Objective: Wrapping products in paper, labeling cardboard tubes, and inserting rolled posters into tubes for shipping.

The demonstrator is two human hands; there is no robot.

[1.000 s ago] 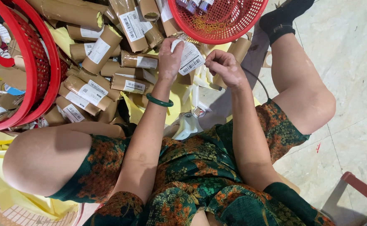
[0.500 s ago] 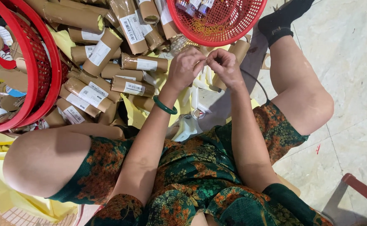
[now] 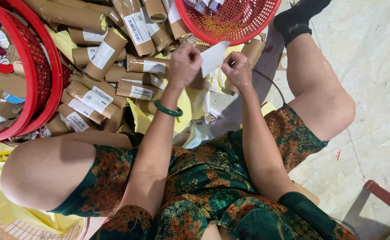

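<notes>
left hand: closed tight on one end of the white paper slip.
right hand: fingers pinched shut on the other end.
slip: held up between both hands, over the floor, just under the red basket.
done: many brown wrapped rolls lie piled, labels on.
left: cannot tell.
in the way: rolls crowd close.

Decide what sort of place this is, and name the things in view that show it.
Probably an informal packing workplace, set up on a floor. A pile of brown wrapped parcels with stick-on labels lies beside red plastic baskets, and both hands, left and right, hold a white slip.
</notes>
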